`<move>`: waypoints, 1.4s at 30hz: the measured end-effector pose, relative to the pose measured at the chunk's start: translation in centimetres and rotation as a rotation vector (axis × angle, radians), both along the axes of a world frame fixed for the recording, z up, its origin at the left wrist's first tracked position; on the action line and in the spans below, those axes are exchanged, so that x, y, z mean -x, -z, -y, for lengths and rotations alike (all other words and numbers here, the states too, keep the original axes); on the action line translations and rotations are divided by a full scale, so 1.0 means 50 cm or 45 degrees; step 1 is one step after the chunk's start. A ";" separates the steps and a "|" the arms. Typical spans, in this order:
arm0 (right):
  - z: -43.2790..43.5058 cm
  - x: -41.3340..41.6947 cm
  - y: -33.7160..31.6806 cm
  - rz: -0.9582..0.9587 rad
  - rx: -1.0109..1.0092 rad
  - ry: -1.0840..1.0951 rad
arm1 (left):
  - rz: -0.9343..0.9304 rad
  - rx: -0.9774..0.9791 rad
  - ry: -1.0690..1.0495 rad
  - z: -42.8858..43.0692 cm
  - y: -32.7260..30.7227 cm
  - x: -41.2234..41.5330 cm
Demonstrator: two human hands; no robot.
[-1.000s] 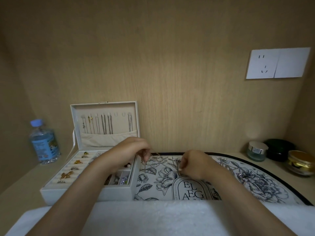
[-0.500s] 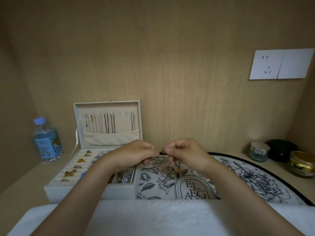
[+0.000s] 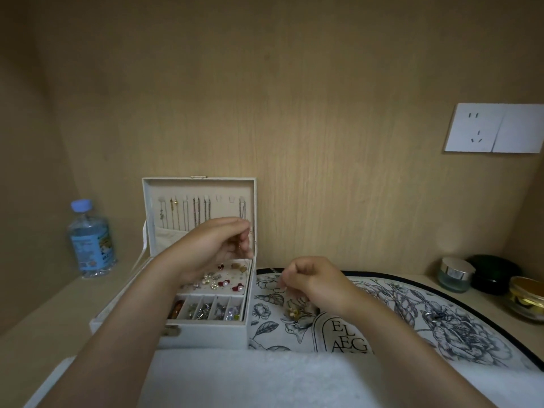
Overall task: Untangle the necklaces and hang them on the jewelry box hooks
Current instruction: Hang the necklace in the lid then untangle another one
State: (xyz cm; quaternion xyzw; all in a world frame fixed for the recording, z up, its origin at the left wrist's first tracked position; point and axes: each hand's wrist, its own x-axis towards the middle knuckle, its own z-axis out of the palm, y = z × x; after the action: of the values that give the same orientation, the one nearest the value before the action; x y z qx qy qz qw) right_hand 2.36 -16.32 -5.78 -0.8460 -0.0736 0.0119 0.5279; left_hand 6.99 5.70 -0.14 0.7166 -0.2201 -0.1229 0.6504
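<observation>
An open white jewelry box (image 3: 206, 334) stands left of centre, its lid upright. Several necklaces (image 3: 200, 214) hang from hooks in the lid; two hooks (image 3: 225, 198) near the right are bare. My left hand (image 3: 215, 248) is raised over the box's tray, fingers pinched on a thin necklace chain (image 3: 253, 245) that dangles by the lid's right edge. My right hand (image 3: 312, 281) hovers above the floral mat (image 3: 441, 319), fingers closed on the fine chain's other end. A small gold pendant (image 3: 295, 313) lies on the mat under it.
A water bottle (image 3: 91, 240) stands at the far left. Three jars (image 3: 454, 273) sit at the right by the wall. A white towel (image 3: 265, 378) lies along the front. The box's tray holds earrings and small compartments (image 3: 212, 309).
The hands met in front of the box, then parted. My left hand has risen toward the lid with the chain, and my right hand has dropped to the right over the mat.
</observation>
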 end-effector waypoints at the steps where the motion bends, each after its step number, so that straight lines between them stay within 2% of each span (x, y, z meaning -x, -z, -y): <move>1: -0.010 0.000 -0.001 0.001 -0.035 -0.015 | -0.013 0.026 0.037 0.006 0.001 0.002; 5: -0.050 0.003 -0.028 0.103 -0.299 -0.234 | 0.053 -0.114 0.097 0.024 -0.004 0.012; 7: -0.068 -0.003 -0.044 0.158 -0.413 -0.243 | 0.099 -0.149 0.085 0.020 -0.015 0.017; 12: -0.110 -0.028 -0.058 0.257 -0.320 -0.091 | 0.214 -0.147 -0.052 -0.015 -0.034 0.011; 15: -0.129 -0.046 -0.075 0.215 -0.365 -0.039 | 0.155 -0.050 -0.084 -0.042 -0.032 0.000; 19: -0.148 -0.074 -0.126 0.019 -0.684 -0.050 | 0.115 -0.052 -0.064 -0.075 -0.032 -0.029; 21: -0.156 -0.090 -0.150 0.030 -0.521 -0.011 | 0.092 -0.025 -0.091 -0.086 -0.034 -0.050; 24: -0.176 -0.131 -0.160 0.241 -0.130 0.130 | 0.098 -0.007 -0.300 -0.102 -0.033 -0.085; 28: -0.207 -0.202 -0.135 0.505 0.085 0.256 | 0.142 -0.011 -0.615 -0.105 -0.015 -0.129; 33: -0.242 -0.247 -0.122 0.653 0.108 0.554 | 0.221 -0.064 -0.852 -0.081 0.004 -0.169; 37: -0.269 -0.266 -0.127 0.617 0.204 0.778 | 0.273 -0.125 -0.938 -0.058 -0.001 -0.182; 42: -0.280 -0.272 -0.139 0.545 0.279 0.875 | 0.135 -0.115 -1.002 -0.049 0.002 -0.195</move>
State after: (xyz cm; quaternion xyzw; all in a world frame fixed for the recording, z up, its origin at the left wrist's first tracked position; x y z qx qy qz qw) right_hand 15.95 -2.32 1.15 -0.8559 0.1065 -0.3333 0.3808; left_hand 16.76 8.15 -0.25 0.7793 0.0437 0.1633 0.6035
